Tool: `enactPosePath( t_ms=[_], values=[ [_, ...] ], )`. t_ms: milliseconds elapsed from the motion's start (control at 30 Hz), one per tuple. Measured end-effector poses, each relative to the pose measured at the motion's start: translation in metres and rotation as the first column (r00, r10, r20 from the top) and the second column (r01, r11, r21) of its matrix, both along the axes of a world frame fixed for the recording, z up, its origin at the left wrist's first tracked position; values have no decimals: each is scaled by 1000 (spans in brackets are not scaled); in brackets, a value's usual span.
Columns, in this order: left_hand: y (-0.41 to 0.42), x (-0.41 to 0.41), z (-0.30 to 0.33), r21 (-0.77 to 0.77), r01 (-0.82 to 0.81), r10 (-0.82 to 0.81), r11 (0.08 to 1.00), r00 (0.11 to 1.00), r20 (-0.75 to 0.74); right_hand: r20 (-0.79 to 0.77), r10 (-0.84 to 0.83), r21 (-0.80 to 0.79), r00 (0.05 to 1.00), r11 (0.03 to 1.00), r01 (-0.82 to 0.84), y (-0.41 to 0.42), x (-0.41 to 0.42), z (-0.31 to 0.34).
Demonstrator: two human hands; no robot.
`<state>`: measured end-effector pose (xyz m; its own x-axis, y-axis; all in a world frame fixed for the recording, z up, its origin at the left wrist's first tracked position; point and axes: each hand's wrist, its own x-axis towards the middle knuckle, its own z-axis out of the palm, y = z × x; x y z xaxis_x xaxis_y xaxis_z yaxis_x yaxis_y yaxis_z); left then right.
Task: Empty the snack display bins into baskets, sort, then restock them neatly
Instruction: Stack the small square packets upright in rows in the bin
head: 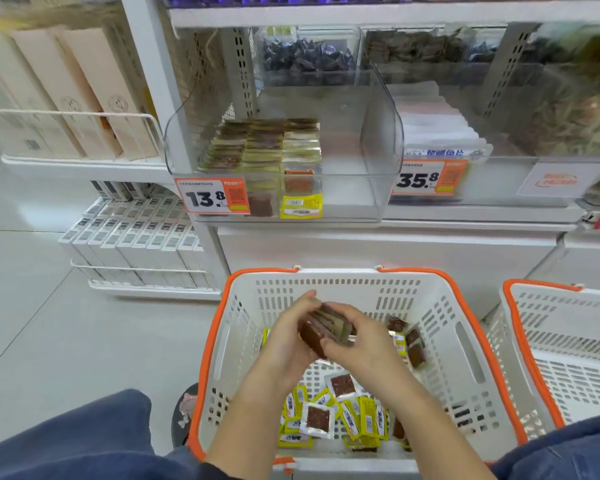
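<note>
Roughly midway | clear bin (378, 188) restocked on its left, right bare | basket (471, 344) still carries loose packets (329, 414) | your left hand (288, 337) and right hand (357, 344) grasp a stack of packets (323, 329) over it, fingers curled round.

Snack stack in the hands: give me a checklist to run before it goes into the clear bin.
1. Stack held by both hands: left hand and right hand grip the snack stack above the basket - ok.
2. Packets squared up: edges look fanned - not ok.
3. Room in the clear bin: right half bare - ok.
4. Rows already in the bin tidy: packed on the left - ok.
5. Basket emptied: loose packets remain - not ok.
6. All packets facing the same way: cannot tell.
</note>
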<state>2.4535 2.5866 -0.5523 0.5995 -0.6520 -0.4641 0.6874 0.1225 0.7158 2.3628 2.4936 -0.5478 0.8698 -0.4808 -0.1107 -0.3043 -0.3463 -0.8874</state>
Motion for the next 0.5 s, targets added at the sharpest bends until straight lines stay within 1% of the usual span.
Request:
enactPosePath(
  t_ms=[67, 133, 200, 233, 300, 333, 400, 433, 500],
  values=[
    [-8, 2, 6, 94, -74, 64, 993, 992, 112, -2, 25, -129, 1000, 991, -25, 5, 11, 10],
    [-17, 8, 19, 119, -163, 133, 979, 964, 230, 8, 29, -230, 1000, 973, -27, 2, 23, 26],
    [-28, 18, 39, 123, -253, 195, 960, 914, 356, 27, 32, -341, 999, 940, -21, -4, 37, 46],
    [-33, 23, 52, 127, -287, 206, 949, 875, 438, 34, 24, -404, 999, 915, -8, -8, 44, 58],
    [-42, 35, 84, 115, -293, 172, 949, 788, 592, 69, 14, -492, 998, 870, 22, -17, 57, 86],
    [-45, 42, 101, 113, -274, 137, 955, 745, 652, 103, 17, -508, 994, 860, 38, -24, 63, 101],
    [-44, 64, 136, 167, -270, 49, 948, 644, 764, 160, 3, -520, 987, 850, 82, -42, 72, 129],
    [-41, 78, 152, 194, -296, 5, 935, 558, 830, 183, -11, -533, 983, 839, 109, -53, 76, 142],
    [-35, 109, 176, 241, -353, -108, 904, 356, 928, 215, -40, -569, 976, 807, 159, -77, 83, 163]
  ],
)
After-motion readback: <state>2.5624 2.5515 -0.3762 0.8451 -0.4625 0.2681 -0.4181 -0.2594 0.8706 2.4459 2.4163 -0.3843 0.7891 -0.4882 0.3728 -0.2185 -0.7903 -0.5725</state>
